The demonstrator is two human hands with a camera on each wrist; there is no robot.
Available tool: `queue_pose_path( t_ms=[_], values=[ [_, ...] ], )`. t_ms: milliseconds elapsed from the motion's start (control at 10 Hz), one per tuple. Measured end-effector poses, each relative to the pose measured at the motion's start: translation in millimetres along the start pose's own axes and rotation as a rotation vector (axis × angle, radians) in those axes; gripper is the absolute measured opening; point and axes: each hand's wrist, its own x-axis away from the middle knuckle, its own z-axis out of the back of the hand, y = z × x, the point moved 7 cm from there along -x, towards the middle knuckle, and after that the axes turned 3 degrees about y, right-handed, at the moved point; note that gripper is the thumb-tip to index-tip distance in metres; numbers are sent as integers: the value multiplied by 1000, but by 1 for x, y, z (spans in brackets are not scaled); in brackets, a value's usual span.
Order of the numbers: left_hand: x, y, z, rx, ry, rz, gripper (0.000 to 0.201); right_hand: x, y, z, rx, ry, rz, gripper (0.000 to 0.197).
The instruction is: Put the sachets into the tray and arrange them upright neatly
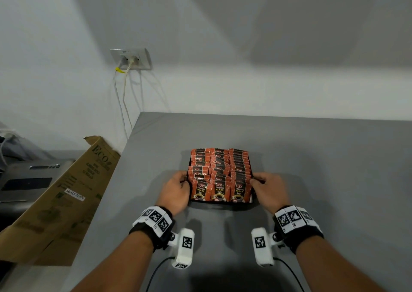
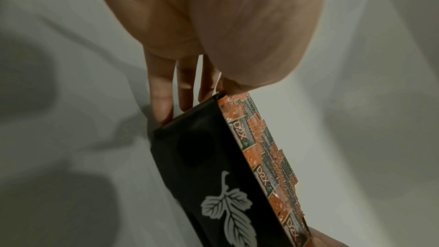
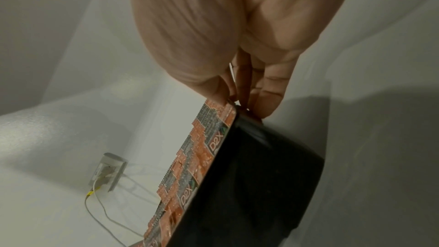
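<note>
While tray (image 1: 251, 199) sits mid-surface (image 1: 312, 158) between both hands, long axis near-to-far: left hand (image 1: 176, 191), right hand (image 1: 268, 191) fingers grip near corners; sachets (image 1: 219, 171) upright in three rows.

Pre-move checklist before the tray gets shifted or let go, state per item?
1. Sachets all in the tray: ok, three rows, none loose on the table.
2. Sachets upright: ok, though the tops look a little uneven.
3. Left hand grips the tray's left side: ok, thumb over the rim.
4. Right hand grips the right side: ok.
5. Tray flat on the table: cannot tell, its underside is hidden.
6. Cardboard box clear of the tray: ok, off the table's left edge.
</note>
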Motion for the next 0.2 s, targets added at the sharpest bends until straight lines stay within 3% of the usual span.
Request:
queue_pose_path(
  t_ms=[200],
  values=[
    [-5,-14,2,54,23,35,31,-2,13,5,-26,54,-32,15]
  ],
)
